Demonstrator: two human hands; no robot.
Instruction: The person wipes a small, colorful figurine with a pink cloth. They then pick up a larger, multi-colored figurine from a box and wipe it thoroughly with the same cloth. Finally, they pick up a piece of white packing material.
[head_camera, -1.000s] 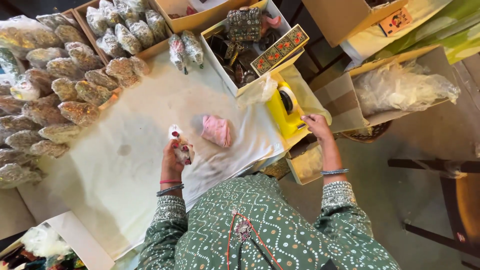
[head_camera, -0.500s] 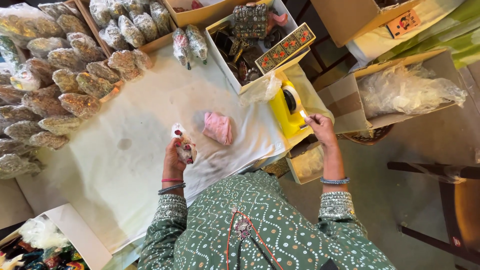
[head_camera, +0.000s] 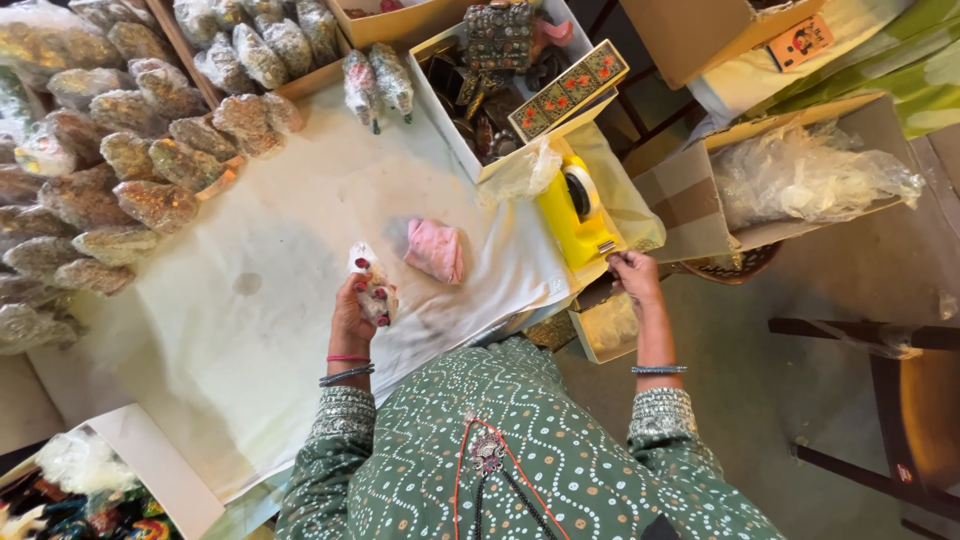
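My left hand (head_camera: 354, 312) is closed around a small clear packet (head_camera: 369, 282) with red and white contents, held just above the white cloth on the table (head_camera: 250, 330). A folded pink cloth piece (head_camera: 437, 250) lies on the table to its right. My right hand (head_camera: 634, 276) reaches off the table's right edge, fingers pinched at the front end of a yellow tape dispenser (head_camera: 577, 217). Whether tape is between the fingers is too small to tell.
Many clear bags of glittery items (head_camera: 120, 150) crowd the table's left and back. A white box (head_camera: 500, 90) of ornaments stands behind the dispenser. Cardboard cartons (head_camera: 790, 180) with plastic wrap sit at right; a small open box (head_camera: 608, 325) below my right hand.
My right hand has drawn slightly back and down along the dispenser's front end. My left hand still holds the packet in nearly the same place.
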